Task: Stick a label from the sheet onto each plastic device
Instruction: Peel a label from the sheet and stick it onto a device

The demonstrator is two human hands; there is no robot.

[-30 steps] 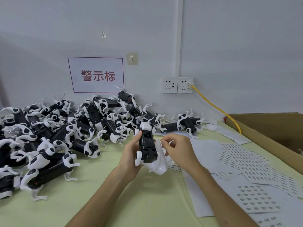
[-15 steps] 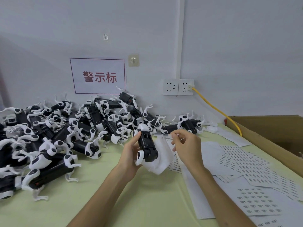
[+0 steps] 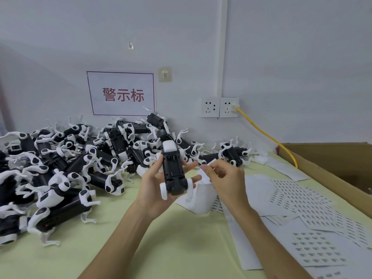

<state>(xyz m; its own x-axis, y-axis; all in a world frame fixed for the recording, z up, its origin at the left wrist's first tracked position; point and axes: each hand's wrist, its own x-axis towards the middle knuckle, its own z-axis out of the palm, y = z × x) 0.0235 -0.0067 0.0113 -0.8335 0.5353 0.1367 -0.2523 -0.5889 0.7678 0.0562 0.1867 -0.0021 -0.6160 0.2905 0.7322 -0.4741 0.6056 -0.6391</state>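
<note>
Single head-worn view: you look forward and slightly down, close over the desk (image 3: pixel 181 248), toward the wall (image 3: pixel 281 47) behind it.

The white wall sign (image 3: pixel 121 93) at eleven o'clock reads "警示标" in red. Print on the label sheets (image 3: pixel 300 200) at four o'clock is illegible.

The left forearm (image 3: pixel 120 234) and right forearm (image 3: pixel 267 238), both bare, rise from the lower edge and draw together at the middle. The left hand (image 3: pixel 155 186) lies palm up and grips a device (image 3: pixel 173 174), thumb along its left side, fingers behind it with tips showing past its right side. The right hand (image 3: pixel 226 178) hangs just beside, fingers curled, thumb and forefinger pinched together; anything between them is too small to tell.
</note>
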